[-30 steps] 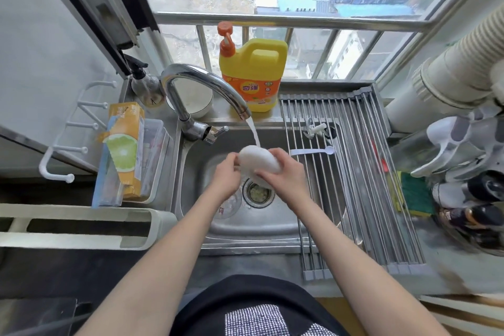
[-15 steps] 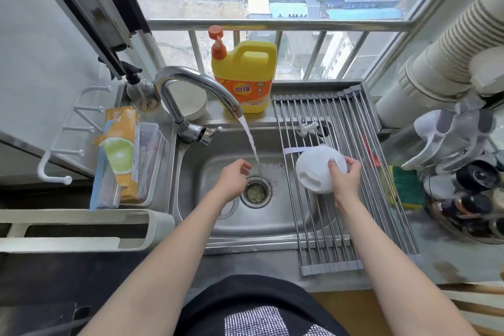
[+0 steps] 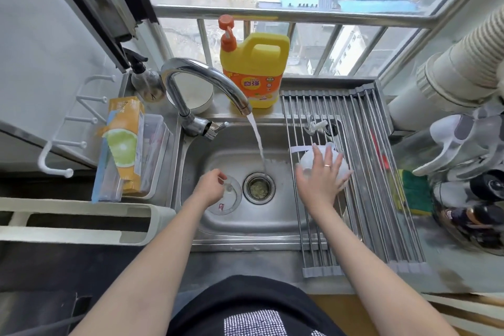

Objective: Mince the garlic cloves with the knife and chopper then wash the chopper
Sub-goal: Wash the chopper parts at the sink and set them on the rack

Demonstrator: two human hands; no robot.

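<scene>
The white chopper bowl [image 3: 326, 165] is parked on the roll-up drying rack [image 3: 381, 172], right hand [image 3: 319, 180] spread flat over it. The clear chopper lid [image 3: 230, 195] in the sink [image 3: 245, 229] is pinched by the left hand [image 3: 210, 185]. Wet plastic, so it could easily be dropped; tap [image 3: 201, 82] left running too.

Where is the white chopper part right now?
The white chopper part sits on the drying rack at the sink's right edge, under the right hand, right of the running water.
</scene>
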